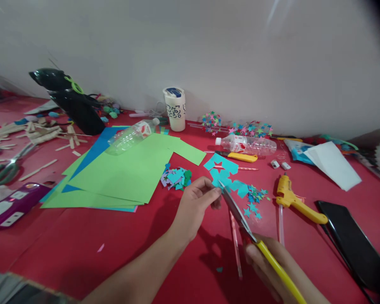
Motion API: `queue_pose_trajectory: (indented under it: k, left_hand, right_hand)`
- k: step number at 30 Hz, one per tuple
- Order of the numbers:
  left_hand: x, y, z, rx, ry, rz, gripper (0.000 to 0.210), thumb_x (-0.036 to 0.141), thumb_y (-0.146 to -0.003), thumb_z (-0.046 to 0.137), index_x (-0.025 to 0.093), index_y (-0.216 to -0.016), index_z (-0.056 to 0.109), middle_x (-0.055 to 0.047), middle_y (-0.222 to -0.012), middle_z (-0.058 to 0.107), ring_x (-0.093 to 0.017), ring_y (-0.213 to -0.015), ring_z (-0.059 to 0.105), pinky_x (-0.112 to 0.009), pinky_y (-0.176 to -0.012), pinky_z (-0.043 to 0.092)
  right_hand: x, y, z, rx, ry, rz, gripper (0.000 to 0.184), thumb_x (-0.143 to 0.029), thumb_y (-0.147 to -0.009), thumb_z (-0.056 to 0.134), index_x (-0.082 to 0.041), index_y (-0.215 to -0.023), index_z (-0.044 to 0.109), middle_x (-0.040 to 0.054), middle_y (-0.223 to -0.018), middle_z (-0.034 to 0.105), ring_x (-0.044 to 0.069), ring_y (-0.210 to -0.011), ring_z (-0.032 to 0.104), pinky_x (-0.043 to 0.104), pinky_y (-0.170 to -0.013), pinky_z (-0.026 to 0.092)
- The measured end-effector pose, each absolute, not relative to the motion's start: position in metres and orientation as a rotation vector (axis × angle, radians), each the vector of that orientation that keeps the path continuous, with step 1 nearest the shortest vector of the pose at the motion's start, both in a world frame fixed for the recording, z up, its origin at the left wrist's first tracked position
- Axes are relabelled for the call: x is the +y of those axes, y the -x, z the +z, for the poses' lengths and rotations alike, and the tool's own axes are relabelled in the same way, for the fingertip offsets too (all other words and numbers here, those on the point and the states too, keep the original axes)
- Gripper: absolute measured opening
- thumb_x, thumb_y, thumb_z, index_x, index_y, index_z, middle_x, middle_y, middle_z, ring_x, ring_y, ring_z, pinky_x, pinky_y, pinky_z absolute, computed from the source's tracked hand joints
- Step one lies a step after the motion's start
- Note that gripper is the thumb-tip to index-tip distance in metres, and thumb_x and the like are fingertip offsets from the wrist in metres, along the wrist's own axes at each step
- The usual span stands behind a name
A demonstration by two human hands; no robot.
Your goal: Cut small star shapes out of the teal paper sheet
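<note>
Red counter (pixel 82 249). Green sheets (pixel 123 173) left of the hands. Left hand (pixel 194 204) pinching a small teal scrap, barely visible, at the blades. Right hand (pixel 272 266) closed round yellow-handled scissors (pixel 240 217). Teal stars (pixel 255 200) just beyond.

matt green paper sheets (pixel 126 173) lie on a smooth red surface (pixel 82 236); the scissors (pixel 240 217) have shiny metal blades and yellow plastic handles; clear glossy plastic bottle (pixel 247 145); pale wooden sticks (pixel 38 133).

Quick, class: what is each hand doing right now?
Left hand: fingers pinched at the scissors' blade tips; what they hold cannot be told.
Right hand: closed on the scissors.
</note>
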State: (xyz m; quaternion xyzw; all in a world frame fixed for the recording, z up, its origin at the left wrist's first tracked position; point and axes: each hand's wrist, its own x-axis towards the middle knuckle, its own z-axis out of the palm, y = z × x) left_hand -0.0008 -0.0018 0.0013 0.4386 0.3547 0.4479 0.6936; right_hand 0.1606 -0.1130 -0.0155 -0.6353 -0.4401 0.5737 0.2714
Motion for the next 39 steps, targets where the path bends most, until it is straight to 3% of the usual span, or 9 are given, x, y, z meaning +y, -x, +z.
queue_pose_trajectory:
  k: [7, 18, 22, 29, 36, 39]
  left_hand:
    - [-0.001, 0.002, 0.0, 0.778, -0.979, 1.002, 0.017, 0.027, -0.078, 0.061, 0.016, -0.071, 0.05, 0.001, -0.061, 0.056, -0.009, -0.055, 0.051, -0.021, -0.057, 0.041]
    - [0.005, 0.006, 0.005, 0.812, -0.914, 1.084, 0.012, 0.025, -0.077, 0.06, 0.016, -0.075, 0.054, 0.001, -0.061, 0.055, -0.01, -0.054, 0.052, -0.021, -0.055, 0.042]
    - [0.005, 0.005, 0.003, 0.781, -0.86, 1.046, 0.015, 0.028, -0.078, 0.061, 0.016, -0.078, 0.053, -0.001, -0.065, 0.057, -0.01, -0.055, 0.054, -0.022, -0.055, 0.043]
    - [0.004, 0.003, -0.001, 0.7, -0.747, 0.988, 0.015, 0.025, -0.077, 0.064, 0.016, -0.081, 0.054, -0.001, -0.07, 0.059, -0.009, -0.057, 0.055, -0.019, -0.056, 0.043]
    - [0.012, 0.009, 0.003, 0.816, -0.866, 1.03, 0.018, 0.029, -0.075, 0.065, 0.015, -0.079, 0.054, 0.0, -0.061, 0.057, -0.009, -0.049, 0.053, -0.02, -0.05, 0.042]
    - [0.015, 0.011, 0.005, 0.865, -0.99, 1.005, 0.018, 0.029, -0.073, 0.065, 0.014, -0.077, 0.055, 0.0, -0.059, 0.057, -0.009, -0.046, 0.052, -0.019, -0.046, 0.04]
  right_hand:
    - [-0.113, -0.162, -0.018, -1.244, 1.703, 1.541, 0.055, -0.076, -0.074, 0.041, -0.022, -0.064, 0.043, -0.0088, -0.036, 0.035, 0.006, -0.029, 0.026, 0.021, -0.03, 0.014]
    - [-0.112, -0.155, -0.005, -1.065, 1.739, 1.601, 0.066, -0.087, -0.059, 0.042, -0.021, -0.065, 0.046, -0.0098, -0.041, 0.032, 0.005, -0.034, 0.025, 0.018, -0.035, 0.017]
    - [-0.112, -0.156, -0.008, -1.133, 1.732, 1.541, 0.064, -0.085, -0.064, 0.041, -0.021, -0.063, 0.042, -0.0093, -0.044, 0.033, 0.005, -0.035, 0.026, 0.018, -0.035, 0.019]
    - [-0.11, -0.16, -0.021, -1.269, 1.649, 1.505, 0.055, -0.076, -0.075, 0.041, -0.023, -0.062, 0.035, -0.0108, -0.037, 0.03, 0.005, -0.03, 0.023, 0.021, -0.032, 0.012]
    - [-0.111, -0.16, -0.007, -1.321, 1.643, 1.421, 0.056, -0.076, -0.074, 0.043, -0.021, -0.065, 0.046, -0.007, -0.046, 0.041, 0.008, -0.038, 0.035, 0.022, -0.038, 0.027]
    - [-0.111, -0.161, -0.002, -1.371, 1.611, 1.414, 0.054, -0.073, -0.079, 0.04, -0.02, -0.066, 0.046, -0.0084, -0.044, 0.039, 0.007, -0.037, 0.032, 0.022, -0.041, 0.027]
